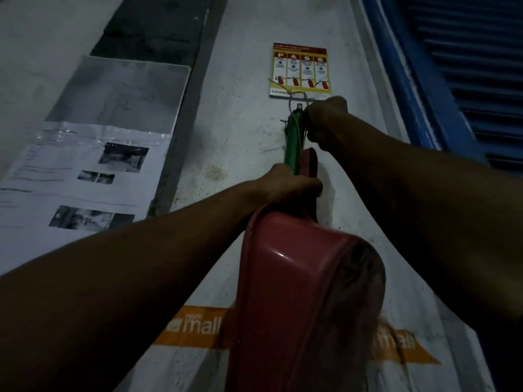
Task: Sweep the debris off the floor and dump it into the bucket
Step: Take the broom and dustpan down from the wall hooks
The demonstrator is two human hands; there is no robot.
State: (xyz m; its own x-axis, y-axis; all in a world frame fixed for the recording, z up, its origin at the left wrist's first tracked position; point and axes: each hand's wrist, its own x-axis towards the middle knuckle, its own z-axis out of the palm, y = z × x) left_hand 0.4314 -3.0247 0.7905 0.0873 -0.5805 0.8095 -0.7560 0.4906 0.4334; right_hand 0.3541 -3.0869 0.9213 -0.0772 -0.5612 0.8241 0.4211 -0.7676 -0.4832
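While left hand (291, 183) grips green broom handle (294, 142) with red dustpan (294, 278), steadying both against wall (243, 131), right hand (325, 120) pinches handle top at hook (298, 106), likely hanging or unhooking. Bucket unseen.

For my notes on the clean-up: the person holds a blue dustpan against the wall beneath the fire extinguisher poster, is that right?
Not quite: the head view shows the dustpan is red, not blue. The left hand holds it against the wall, beneath the fire extinguisher poster.
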